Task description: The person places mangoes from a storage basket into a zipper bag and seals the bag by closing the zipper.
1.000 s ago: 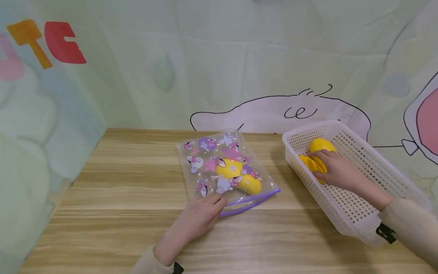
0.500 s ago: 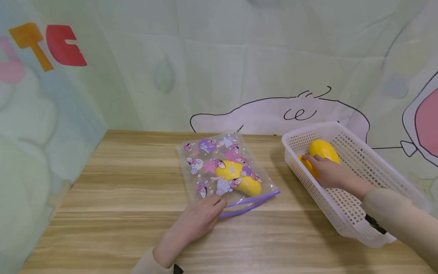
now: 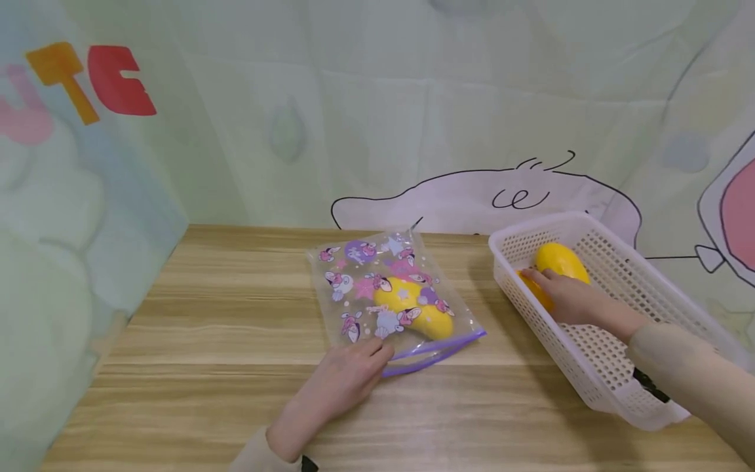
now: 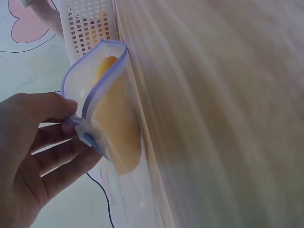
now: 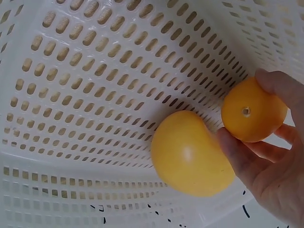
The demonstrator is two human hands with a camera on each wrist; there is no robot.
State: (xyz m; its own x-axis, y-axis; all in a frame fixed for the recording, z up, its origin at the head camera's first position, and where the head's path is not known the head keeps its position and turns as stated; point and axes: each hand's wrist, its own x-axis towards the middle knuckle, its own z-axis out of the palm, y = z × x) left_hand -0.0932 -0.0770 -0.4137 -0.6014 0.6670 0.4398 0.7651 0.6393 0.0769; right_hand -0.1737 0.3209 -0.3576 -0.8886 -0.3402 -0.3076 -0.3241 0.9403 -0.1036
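My left hand (image 3: 348, 373) pinches the purple zip edge of a clear zip bag (image 3: 336, 314) printed with pink and purple cartoons. The bag's mouth gapes in the left wrist view, and smooth yellow contents (image 4: 118, 123) show inside; whether they are one piece or two I cannot tell. Inside the white plastic basket (image 3: 590, 373), my right hand (image 3: 569, 298) grips an orange-coloured fruit (image 5: 254, 109). Its rounded end with a small pale dimple faces the right wrist camera. Beside it lies a smooth yellow mango-shaped fruit (image 5: 190, 156); my fingers are close to its side.
The basket has perforated walls and stands at the right of the wooden table (image 3: 206, 314), slanting toward the front. A printed cloth backdrop (image 3: 253, 144) rises behind the table and at its left.
My right hand has closed in around the orange-coloured fruit at the basket's left wall, uncovering more of the yellow fruit. My left hand keeps its hold on the bag.
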